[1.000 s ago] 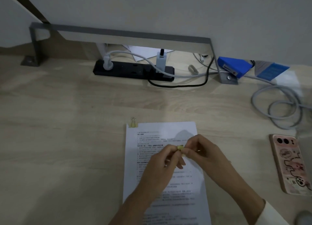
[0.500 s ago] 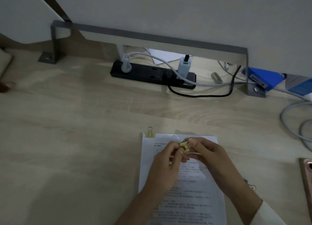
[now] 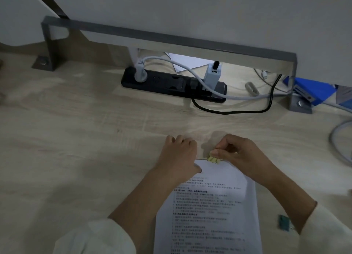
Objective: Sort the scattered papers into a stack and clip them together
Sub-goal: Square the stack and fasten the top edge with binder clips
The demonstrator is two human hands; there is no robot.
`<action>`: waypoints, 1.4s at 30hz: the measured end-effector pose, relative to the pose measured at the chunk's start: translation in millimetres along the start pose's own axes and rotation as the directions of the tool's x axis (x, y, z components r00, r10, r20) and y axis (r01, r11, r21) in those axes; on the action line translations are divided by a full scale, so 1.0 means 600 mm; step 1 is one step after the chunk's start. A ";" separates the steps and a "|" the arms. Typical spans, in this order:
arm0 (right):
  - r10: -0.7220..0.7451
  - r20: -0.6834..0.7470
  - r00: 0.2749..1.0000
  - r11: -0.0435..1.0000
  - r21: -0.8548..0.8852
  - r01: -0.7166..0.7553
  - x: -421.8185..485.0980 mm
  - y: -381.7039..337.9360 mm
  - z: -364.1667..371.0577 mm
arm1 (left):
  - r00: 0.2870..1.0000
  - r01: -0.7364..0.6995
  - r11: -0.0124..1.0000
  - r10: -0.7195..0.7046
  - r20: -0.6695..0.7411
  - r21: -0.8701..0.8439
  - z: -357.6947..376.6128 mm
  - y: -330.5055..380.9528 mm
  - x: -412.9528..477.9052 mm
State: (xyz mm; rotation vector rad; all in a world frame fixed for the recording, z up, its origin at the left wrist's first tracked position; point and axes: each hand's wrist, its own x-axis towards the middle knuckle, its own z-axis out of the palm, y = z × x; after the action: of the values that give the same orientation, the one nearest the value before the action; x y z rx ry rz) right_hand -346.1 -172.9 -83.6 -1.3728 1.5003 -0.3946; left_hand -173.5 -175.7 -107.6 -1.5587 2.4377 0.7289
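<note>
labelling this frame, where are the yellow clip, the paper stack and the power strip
yellow clip [image 3: 214,159], head view, on the clip body at the paper's top edge
paper stack [image 3: 209,211], head view, on the printed middle of the top sheet
power strip [image 3: 162,81], head view, on its black top between the plugs

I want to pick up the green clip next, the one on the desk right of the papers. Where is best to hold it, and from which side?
Take the green clip by its flat body, thumb and finger on its two broad sides, coming from above and from the right. It lies flat on the desk, and the right hand's sleeve covers its near side, so the handles are hard to see.
</note>
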 end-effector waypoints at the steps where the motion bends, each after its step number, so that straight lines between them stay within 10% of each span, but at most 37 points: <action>1: -0.012 0.023 1.000 0.999 -0.030 0.013 0.004 -0.001 0.000 | 0.999 0.011 1.000 -0.010 0.039 -0.017 -0.002 -0.001 0.004; 13: -0.067 0.244 0.967 0.988 -0.116 0.098 0.046 -0.014 0.001 | 0.993 0.052 0.880 0.007 0.121 -0.472 -0.021 -0.021 -0.009; 28: 0.011 0.329 0.944 0.994 -0.109 0.027 0.036 -0.008 0.004 | 0.998 0.027 0.903 0.000 0.062 -0.428 -0.012 -0.022 -0.017; 34: -0.048 -0.109 0.993 0.998 -0.050 0.042 -0.023 0.025 -0.017 | 0.992 -0.020 0.940 -0.023 -0.124 -0.341 -0.003 -0.002 -0.027; 42: 0.188 -0.568 0.801 0.973 -0.003 -0.231 -0.191 0.145 -0.072 | 0.988 -0.090 0.980 0.065 -0.140 -0.179 0.026 0.085 -0.016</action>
State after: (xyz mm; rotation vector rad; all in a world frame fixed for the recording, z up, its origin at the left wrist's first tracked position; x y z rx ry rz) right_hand -448.5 -62.6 -82.3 -1.1744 2.1539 -0.6504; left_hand -216.4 -143.2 -101.6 -1.6337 2.6057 0.9172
